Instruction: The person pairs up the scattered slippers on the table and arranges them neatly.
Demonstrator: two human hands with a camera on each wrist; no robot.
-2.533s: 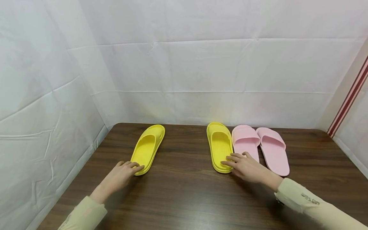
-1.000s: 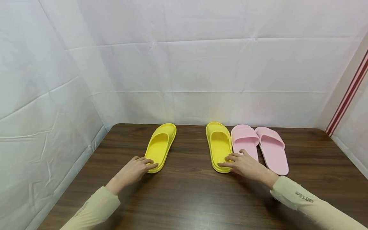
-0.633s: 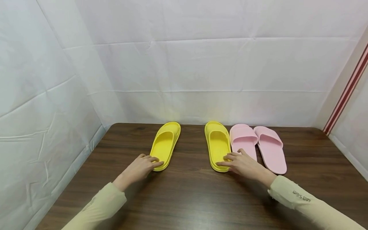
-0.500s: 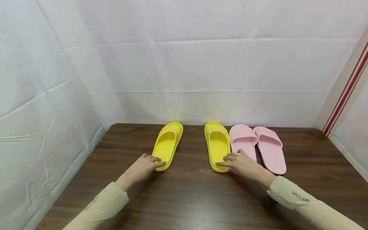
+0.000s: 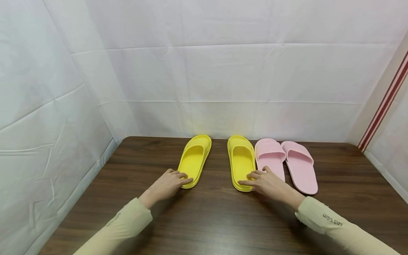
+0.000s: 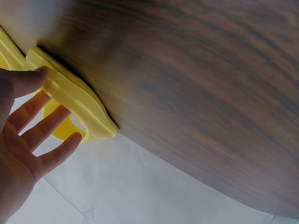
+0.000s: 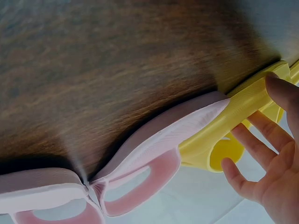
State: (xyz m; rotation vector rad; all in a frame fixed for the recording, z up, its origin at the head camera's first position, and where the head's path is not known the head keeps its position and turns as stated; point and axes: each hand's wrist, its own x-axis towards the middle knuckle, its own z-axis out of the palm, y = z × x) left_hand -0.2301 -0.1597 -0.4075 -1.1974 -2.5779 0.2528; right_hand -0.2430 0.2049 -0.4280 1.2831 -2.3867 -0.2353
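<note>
My left hand [image 5: 166, 185] holds the near left rim of a yellow slipper [image 5: 193, 160] at its heel. In the left wrist view the thumb lies on the outside of that slipper [image 6: 77, 95], with the fingertips over its inner edge. A matching yellow slipper [image 5: 241, 161] lies to the right, a short gap away. At its heel my right hand [image 5: 269, 184] grips the right rim, thumb outside and fingers inside, as the right wrist view shows. Both slippers are flat on the table, toes pointing at the wall. The right hand covers the heel of a pink slipper [image 5: 269, 146].
A second pink slipper [image 5: 301, 170] lies right beside the first, tilted outward. The brown wooden table [image 5: 210, 219] ends at a white cloth wall [image 5: 220, 78] at the back and left. A red-striped band [image 5: 385, 106] runs up the right corner.
My left hand has slid the left yellow slipper rightward over the table, closer to the other yellow one. My right hand, its slipper and the pink pair have hardly moved.
</note>
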